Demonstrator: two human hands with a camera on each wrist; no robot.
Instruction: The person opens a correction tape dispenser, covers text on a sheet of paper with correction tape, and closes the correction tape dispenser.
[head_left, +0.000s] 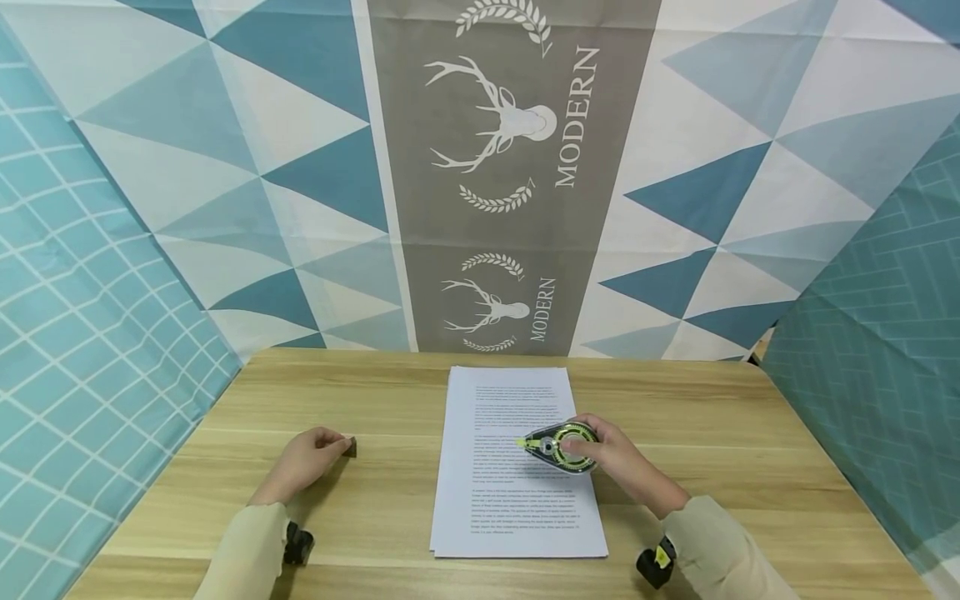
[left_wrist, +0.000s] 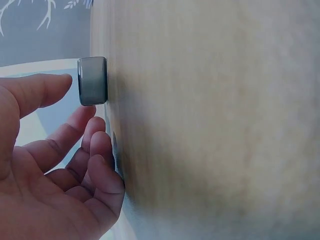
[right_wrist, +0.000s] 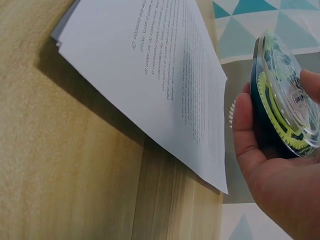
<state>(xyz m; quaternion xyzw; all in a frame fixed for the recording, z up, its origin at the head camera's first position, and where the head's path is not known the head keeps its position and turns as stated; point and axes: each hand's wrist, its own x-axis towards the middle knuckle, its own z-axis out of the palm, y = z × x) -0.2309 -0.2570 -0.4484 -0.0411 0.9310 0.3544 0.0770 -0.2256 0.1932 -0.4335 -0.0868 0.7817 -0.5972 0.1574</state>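
Note:
My right hand grips a correction tape dispenser, black and clear with a yellow-green toothed wheel, its tip pointing left above the printed sheets. In the right wrist view the thumb lies on the clear side of the dispenser, with fingers behind it. On the left of the table, a small dark grey cap-like piece rests on the wood. Beside it is my left hand; a narrow gap separates its thumb tip from the piece. The index fingertip is at the piece's edge, and whether it touches cannot be told.
The stack of sheets lies in the middle of the wooden table, slightly fanned at its edges. A patterned cloth stands behind the table's back edge, with teal cloths at both sides. Dark wrist cameras sit at both sleeves.

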